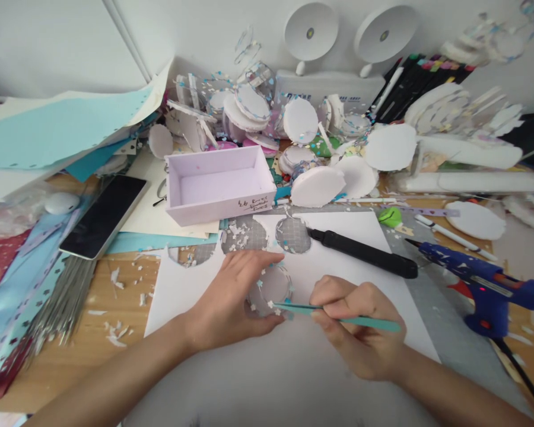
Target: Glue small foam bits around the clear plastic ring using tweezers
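Note:
My left hand (238,296) curves its thumb and fingers around a round white disc (275,286), holding it by the edge. Small white and pale-blue stars and a thin wire run round the disc's rim. In my right hand (360,323) is a pair of teal tweezers (374,322), pinched between thumb and fingers. Their tips meet a tiny white star (271,304) at the disc's lower edge; whether they grip it I cannot tell. Beneath lies a white sheet (360,222) with round holes cut out along its far side.
A lilac box (218,204) stands behind the sheet. To the right lie a black pen-like tool (367,255) and a blue glue gun (489,284) with a red light. A phone (104,216) and wires (69,296) are at left. White discs (318,187) crowd the back.

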{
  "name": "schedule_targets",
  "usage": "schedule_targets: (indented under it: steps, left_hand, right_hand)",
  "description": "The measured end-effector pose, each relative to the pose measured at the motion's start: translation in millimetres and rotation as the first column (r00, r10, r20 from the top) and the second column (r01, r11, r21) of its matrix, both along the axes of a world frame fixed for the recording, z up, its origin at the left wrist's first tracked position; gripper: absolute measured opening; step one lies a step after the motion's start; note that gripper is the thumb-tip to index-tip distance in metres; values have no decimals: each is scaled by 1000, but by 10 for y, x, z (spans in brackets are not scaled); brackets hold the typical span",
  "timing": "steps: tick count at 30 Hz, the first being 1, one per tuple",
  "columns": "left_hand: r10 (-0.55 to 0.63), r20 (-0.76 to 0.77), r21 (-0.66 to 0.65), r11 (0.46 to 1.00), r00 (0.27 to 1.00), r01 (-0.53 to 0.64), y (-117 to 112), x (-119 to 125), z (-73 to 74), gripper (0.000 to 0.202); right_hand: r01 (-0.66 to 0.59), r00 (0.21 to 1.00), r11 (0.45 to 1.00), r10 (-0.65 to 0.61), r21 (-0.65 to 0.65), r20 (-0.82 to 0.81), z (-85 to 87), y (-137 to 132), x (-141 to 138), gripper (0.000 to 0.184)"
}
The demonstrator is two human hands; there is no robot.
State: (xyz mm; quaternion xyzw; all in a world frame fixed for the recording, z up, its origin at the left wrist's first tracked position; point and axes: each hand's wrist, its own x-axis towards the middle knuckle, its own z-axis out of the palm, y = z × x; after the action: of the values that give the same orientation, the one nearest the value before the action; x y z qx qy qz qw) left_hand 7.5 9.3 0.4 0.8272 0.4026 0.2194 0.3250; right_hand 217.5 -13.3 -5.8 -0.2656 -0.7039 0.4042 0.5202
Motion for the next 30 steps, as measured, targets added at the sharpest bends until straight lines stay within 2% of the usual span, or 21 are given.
schedule_targets:
  steps: [7, 14, 18, 21, 25, 27, 30]
  left_hand:
    - [3, -10, -29, 1000, 1000, -3, -9, -1, 6, 68]
    - [5, 5, -26, 1000, 1000, -4, -6, -2, 10, 67]
    - [-5, 74, -35, 999, 997, 7, -14, -13, 31, 67]
    - [5, 134, -97, 995, 991, 8, -40, -27, 66, 69]
    - [-8, 252, -120, 992, 968, 39, -77, -43, 79, 69]
    - [-28, 283, -108, 992, 959, 61, -86, -44, 69, 67]
    - [-39, 278, -107, 992, 960, 71, -88, -32, 60, 66]
  right_hand:
    - [-51, 998, 997, 48, 60, 38, -11, 4, 12, 38]
    - [-13, 1000, 1000, 13, -6, -5, -19, -30, 18, 37]
    - [35, 994, 997, -42, -64, -103, 5, -28, 10, 28]
    - [80, 979, 994, -93, -79, -183, 60, -16, 8, 18]
    - [116, 977, 991, -125, -59, -173, 120, -25, 34, 12]
    - [105, 983, 993, -112, -52, -149, 127, -38, 53, 13]
    - [24, 994, 1000, -26, -20, -107, 129, -45, 70, 18]
